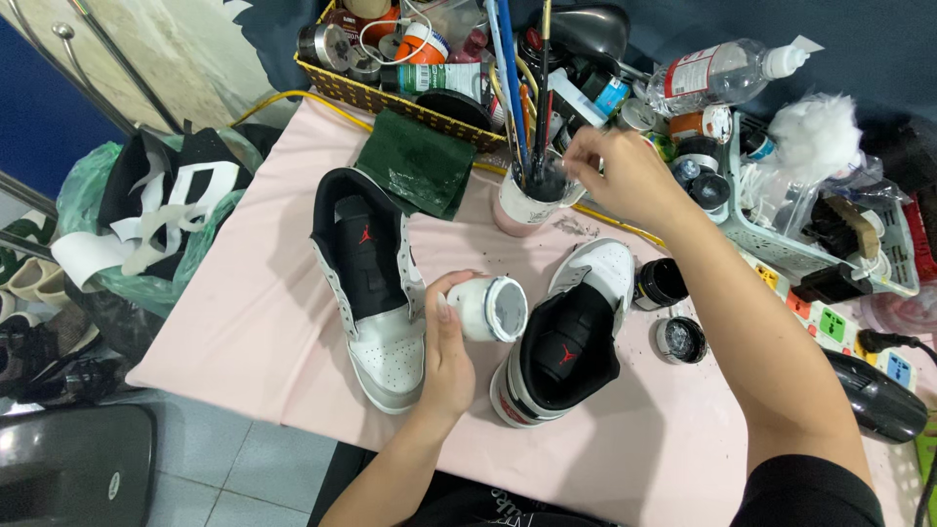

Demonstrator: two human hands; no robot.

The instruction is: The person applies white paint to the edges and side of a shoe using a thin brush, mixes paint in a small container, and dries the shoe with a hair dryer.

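Observation:
My left hand (pixel 447 356) grips a small open white jar (pixel 491 308), tilted on its side, just above the table between two sneakers. The left sneaker (pixel 369 283) and the right sneaker (pixel 569 337) are white, grey and black with black tongues. My right hand (pixel 625 176) reaches to the pink cup (pixel 525 200) full of brushes (pixel 527 93); its fingertips pinch at a brush handle by the cup's rim. A black jar (pixel 662 283) and its loose lid (pixel 680 340) sit right of the right sneaker.
A pink table (pixel 264 332) carries a dark green cloth (pixel 418 161), a woven basket (pixel 390 93) of supplies, a plastic bottle (pixel 717 70), a white crate (pixel 781 239), a power strip (pixel 839 327) and a black hair dryer (pixel 878 395). Bags and shoes lie at the left.

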